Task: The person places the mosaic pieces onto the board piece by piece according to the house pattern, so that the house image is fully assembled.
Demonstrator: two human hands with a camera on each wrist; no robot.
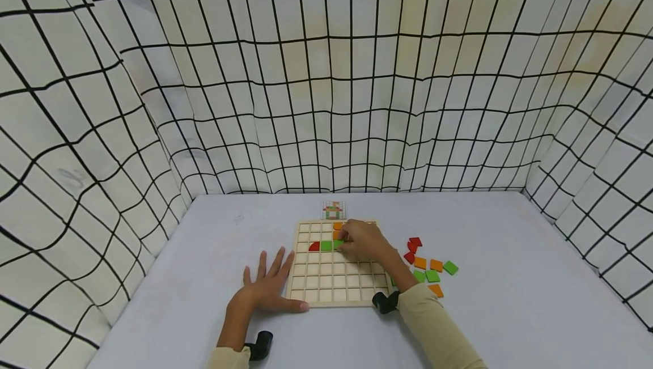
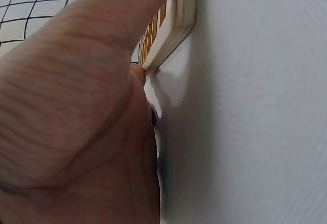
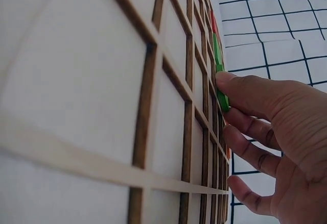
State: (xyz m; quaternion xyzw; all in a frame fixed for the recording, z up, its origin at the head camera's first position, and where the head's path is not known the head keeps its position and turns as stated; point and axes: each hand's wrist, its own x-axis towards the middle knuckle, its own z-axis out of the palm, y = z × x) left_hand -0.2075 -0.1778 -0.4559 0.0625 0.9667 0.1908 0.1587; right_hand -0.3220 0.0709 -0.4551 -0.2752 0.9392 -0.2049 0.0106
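A wooden grid board (image 1: 336,304) lies on the white table. Several tiles sit in its upper cells: a red rounded one (image 1: 314,246), a green square (image 1: 326,246), and orange pieces (image 1: 338,226) near the top. My right hand (image 1: 366,241) reaches over the board's upper right part. Between its thumb and index finger it pinches a green tile (image 3: 223,100), right at the grid beside the other green one. My left hand (image 1: 267,289) is spread at the board's lower left corner, fingers along the left side and thumb by the front edge.
Loose tiles lie right of the board: red ones (image 1: 410,257), orange ones (image 1: 436,265) and green ones (image 1: 450,267), some partly behind the right forearm. A small printed pattern card (image 1: 334,203) is behind the board. White walls with black grid netting (image 1: 357,131) enclose the table.
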